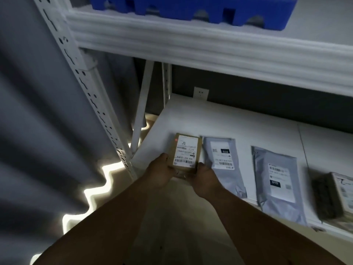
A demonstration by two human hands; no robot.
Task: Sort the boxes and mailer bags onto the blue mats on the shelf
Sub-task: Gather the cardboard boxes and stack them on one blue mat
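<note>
Your left hand (159,172) and right hand (205,178) both grip the near end of the cardboard box (186,153) at the lower shelf (238,123) front-left corner, long axis toward 12 o'clock. At 3 o'clock lie a grey mailer bag (223,165) just beside, then a second mailer bag (277,184), both labelled "010". The blue mat (191,6) sits at 12 o'clock above.

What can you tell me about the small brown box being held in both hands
The brown box looks like flat cardboard, with a white shipping label bearing barcodes on its top face and a small red dot near its far left corner. It sits at the left end of the lower white shelf, beside a grey mailer bag. The left hand grips its near left corner, the right hand its near right corner.
</note>
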